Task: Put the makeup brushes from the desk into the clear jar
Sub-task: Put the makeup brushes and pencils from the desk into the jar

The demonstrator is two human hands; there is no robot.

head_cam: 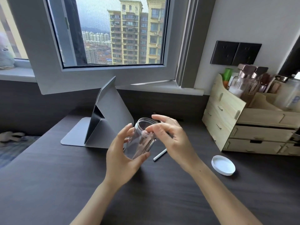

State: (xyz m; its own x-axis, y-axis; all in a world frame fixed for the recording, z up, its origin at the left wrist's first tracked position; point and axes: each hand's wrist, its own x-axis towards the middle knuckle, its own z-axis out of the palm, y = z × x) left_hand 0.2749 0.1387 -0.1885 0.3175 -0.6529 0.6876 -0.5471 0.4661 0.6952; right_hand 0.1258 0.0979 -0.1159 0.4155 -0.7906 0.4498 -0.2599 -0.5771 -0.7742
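Jar (140,140) is held off the counter (162,192), tilted, mouth turned up and away toward the window (112,31). It is clear, lid off.

Left hand (123,153): grip wrapped on the jar's lower body, thumb at the near side, fingers (125,130) curled round the far left side. The jar is carried by this hand.

Right hand (168,135): placed at the jar's mouth, fingers bent over the rim. Grip is pressed together, thumb to fingertips, apparently on a thin dark handle seen just below the knuckles; what is pinched cannot be told with certainty. A small pink shape is seen through the jar wall near the neck, possibly a brush tip; unclear.

White stick-like item (159,154) is lying flat on the counter just right of the jar's base, partly hidden by the right hand; whether it is a brush cannot be told.

White lid (223,165) is lying on the counter to the right, well apart from the jar, near the wooden organiser (243,127).

Grey folded stand (103,120) is set on the counter behind and left of the jar. Bottles (243,82) are stood in the organiser's top section.
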